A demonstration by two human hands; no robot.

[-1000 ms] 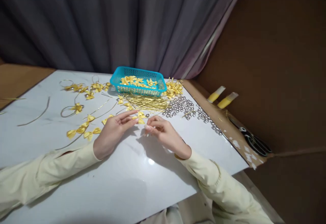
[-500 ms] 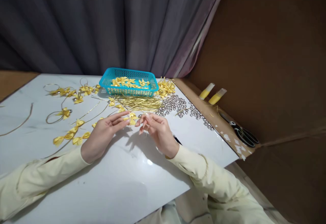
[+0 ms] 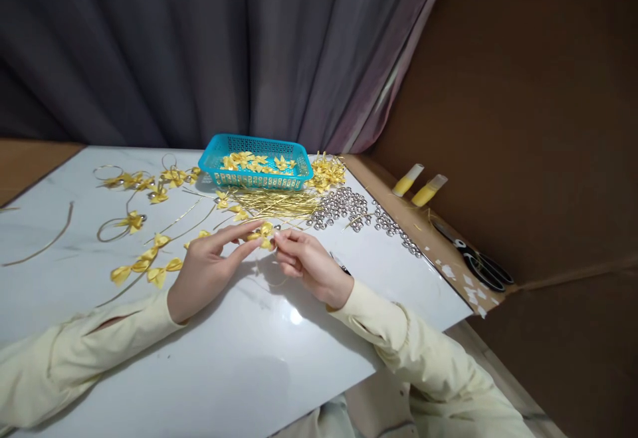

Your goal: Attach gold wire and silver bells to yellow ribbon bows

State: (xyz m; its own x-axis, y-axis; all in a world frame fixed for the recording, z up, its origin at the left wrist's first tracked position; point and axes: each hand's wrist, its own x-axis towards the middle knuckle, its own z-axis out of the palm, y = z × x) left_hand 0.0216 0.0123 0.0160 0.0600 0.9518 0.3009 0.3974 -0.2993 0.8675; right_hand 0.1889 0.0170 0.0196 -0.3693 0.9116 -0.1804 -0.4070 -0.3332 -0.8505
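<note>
Nearest the camera, two pale yellow sleeves reached in over the white tabletop (image 3: 239, 358). The left hand (image 3: 209, 266) lay low on the surface with its fingers stretched forward, the fingertips pinching one side of a small yellow ribbon bow (image 3: 264, 232). The right hand (image 3: 308, 262) met it from the other side, fingers curled and pinched on the same bow, so the bow sat between both hands just above the table, near its middle. A thin dark object showed beside the right wrist; what it was could not be told. Left of the hands lay more finished bows (image 3: 144, 265) strung along thin gold wire, and further left a loose curved strip (image 3: 42, 245). Beyond the hands a bundle of gold wires (image 3: 274, 203) lay flat, with a scatter of silver beads (image 3: 349, 205) to its right. Behind these stood a turquoise basket (image 3: 214, 152) holding yellow bows. On the brown board at the right lay black scissors (image 3: 478, 266) and two yellow tubes (image 3: 419, 185). A grey curtain (image 3: 199, 46) hung at the back.
</note>
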